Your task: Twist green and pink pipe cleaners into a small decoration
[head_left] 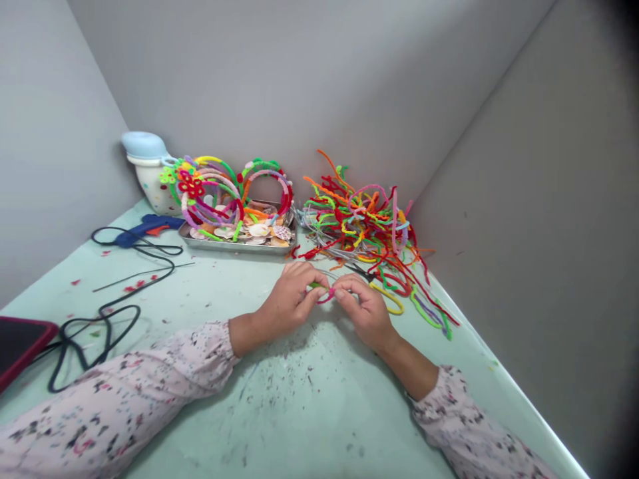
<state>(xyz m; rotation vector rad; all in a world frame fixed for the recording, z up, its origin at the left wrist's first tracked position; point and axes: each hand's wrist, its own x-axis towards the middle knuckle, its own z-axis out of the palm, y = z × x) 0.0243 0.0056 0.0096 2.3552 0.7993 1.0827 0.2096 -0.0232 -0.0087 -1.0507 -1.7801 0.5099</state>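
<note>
Between my two hands is a pink and green pipe cleaner, bent into a small curve above the table. My left hand pinches its green part between thumb and forefinger. From the other side, the fingertips of my right hand close on the pink part, nearly touching the left fingertips. Much of the piece is covered by my fingers. Just beyond my right hand lie black-handled scissors, partly hidden, and a bent yellow pipe cleaner.
A heap of coloured pipe cleaners spreads at the back right. A metal tray holds shells and wrapped headbands. To the left are a white cup with a blue lid, a blue glue gun, a black cord and a red-edged device.
</note>
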